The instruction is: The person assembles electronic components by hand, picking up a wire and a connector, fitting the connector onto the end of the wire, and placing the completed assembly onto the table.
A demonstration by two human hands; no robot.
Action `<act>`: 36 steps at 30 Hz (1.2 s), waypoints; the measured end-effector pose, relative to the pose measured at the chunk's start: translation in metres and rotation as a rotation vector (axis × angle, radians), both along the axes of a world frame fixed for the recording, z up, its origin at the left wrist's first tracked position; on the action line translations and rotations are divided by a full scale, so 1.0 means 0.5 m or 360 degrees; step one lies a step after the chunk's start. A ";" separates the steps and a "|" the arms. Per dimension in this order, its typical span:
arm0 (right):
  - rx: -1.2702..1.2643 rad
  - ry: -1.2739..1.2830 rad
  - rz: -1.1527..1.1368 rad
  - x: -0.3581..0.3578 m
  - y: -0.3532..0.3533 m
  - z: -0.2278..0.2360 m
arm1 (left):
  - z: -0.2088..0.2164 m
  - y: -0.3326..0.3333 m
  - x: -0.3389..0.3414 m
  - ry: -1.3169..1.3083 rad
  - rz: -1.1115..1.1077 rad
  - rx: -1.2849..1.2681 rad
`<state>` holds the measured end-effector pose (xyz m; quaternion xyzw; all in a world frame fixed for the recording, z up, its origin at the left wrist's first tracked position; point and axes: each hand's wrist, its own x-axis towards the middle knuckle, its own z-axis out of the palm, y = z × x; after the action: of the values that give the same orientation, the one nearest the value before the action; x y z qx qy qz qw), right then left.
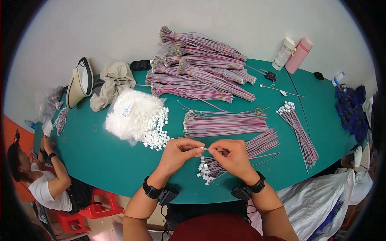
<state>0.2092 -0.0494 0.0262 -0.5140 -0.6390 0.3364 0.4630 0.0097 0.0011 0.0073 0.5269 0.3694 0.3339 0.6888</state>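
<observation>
My left hand [173, 154] pinches a small white connector housing [202, 148] between thumb and fingertips. Closed on a thin grey cable [207, 149], my right hand [234, 157] meets it fingertip to fingertip, with the cable's end at the housing; how deep it sits is too small to tell. Under and beside my right hand lies a fan of cables with white connectors [206, 176] on their near ends. Just beyond both hands, a row of pink and grey cables [227, 123] lies across the green table [120, 168]. Loose white housings [156, 134] spill from a clear plastic bag [125, 114] left of them.
Banded cable bundles [201, 72] are heaped at the back. Another connector-ended bundle [299, 138] lies right. A visor hat [80, 82], crumpled cloth [114, 82], clear bottle [284, 54], pink flask [299, 55] and keys [270, 75] line the far side. Another person [48, 176] works at left.
</observation>
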 end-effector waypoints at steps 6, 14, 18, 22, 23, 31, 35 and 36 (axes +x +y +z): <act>0.0002 -0.0052 -0.0003 -0.003 -0.003 0.001 | 0.000 -0.001 0.000 0.0073 0.0033 0.0043; -0.0010 -0.0031 -0.0003 -0.001 0.000 -0.002 | 0.002 0.001 0.000 -0.0007 -0.0014 0.0004; -0.0026 -0.0014 0.0026 -0.003 -0.002 0.000 | -0.005 0.001 -0.001 0.0080 0.0009 0.0088; 0.0000 -0.0033 0.0036 -0.003 -0.001 0.000 | -0.007 0.001 -0.001 0.0112 -0.0001 0.0163; 0.0017 -0.0048 0.0036 -0.003 -0.001 -0.001 | -0.005 0.002 -0.002 0.0072 -0.0008 0.0084; 0.0146 -0.0191 0.0101 -0.002 -0.001 -0.006 | -0.007 0.004 -0.002 -0.0001 -0.0016 -0.0066; 0.0061 -0.0132 0.0042 0.002 0.000 -0.003 | -0.009 0.005 -0.004 -0.0017 -0.0037 -0.0049; 0.0062 -0.0133 0.0042 0.002 0.000 -0.003 | -0.009 0.006 -0.005 -0.0026 -0.0050 -0.0052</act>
<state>0.2101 -0.0493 0.0247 -0.5101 -0.6708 0.3083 0.4414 0.0070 0.0040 0.0028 0.5187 0.3607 0.3212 0.7054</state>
